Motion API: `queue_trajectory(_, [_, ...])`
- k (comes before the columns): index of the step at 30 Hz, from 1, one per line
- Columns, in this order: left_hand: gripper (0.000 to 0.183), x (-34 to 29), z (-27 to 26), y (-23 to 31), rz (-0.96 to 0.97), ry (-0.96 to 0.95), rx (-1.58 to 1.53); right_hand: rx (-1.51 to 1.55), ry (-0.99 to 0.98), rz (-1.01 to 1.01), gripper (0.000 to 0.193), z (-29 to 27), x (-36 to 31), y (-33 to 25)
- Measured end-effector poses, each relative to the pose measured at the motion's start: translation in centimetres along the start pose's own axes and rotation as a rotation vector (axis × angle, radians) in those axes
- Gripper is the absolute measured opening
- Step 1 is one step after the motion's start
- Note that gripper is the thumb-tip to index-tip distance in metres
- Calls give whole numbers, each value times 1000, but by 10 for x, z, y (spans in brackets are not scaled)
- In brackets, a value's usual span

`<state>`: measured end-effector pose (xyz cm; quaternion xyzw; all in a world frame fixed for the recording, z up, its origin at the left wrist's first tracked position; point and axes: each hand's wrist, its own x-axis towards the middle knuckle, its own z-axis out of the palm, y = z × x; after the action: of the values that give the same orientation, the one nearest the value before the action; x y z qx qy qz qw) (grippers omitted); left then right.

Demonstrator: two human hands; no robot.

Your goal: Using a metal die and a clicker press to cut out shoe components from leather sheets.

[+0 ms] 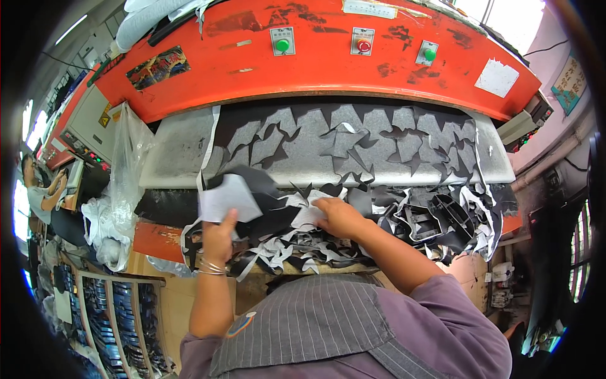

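Note:
My left hand (218,239) is closed on a cut piece of sheet material (232,198), pale grey on the side that shows. A dark piece (252,180) lies behind it, blurred; whether my hand holds that too I cannot tell. Fingers of my right hand (338,218) are closed on another pale cut piece (307,213) at the machine's front edge. Around both hands lies a heap of black and white offcuts (278,250). Beyond them, a black sheet with cut-out gaps (315,140) stretches over the pale machine bed (173,148).
An orange press beam (322,63) with green and red buttons spans the back. To the right, a black cutting die (451,213) rests among the scraps. Clear plastic (126,158) hangs at the left; below stands a rack (110,316) of dies. Another person (41,196) sits at far left.

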<state>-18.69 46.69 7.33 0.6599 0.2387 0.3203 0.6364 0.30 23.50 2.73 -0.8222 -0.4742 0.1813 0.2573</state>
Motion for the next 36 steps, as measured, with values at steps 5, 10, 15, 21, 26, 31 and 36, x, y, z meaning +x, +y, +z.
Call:
queue_trajectory(5, [38,13,-49,45,-122,32,-808,-311,-122,103,74,3,-6,-21])
queue_trajectory(10, [29,23,-32,21,-402,-122,-701,-493,-47,-13,68,7,-8,-13])
queue_trajectory(15, [42,33,-2,-43,-457,-343,234,-363,-263,41,69,-16,8,-17])
queue_trajectory(21, [76,44,27,-36,-226,-625,1258,-371,-57,-2,67,-11,-8,-1])
queue_trajectory(26, [77,53,29,-32,-168,-680,1292,-383,-153,15,58,-4,5,4])
queue_trajectory(31, [73,65,28,-31,-256,-737,1349,112,163,-81,24,12,4,29])
queue_trajectory(36, [54,62,14,-42,-257,-631,904,984,-36,328,17,-18,0,30])
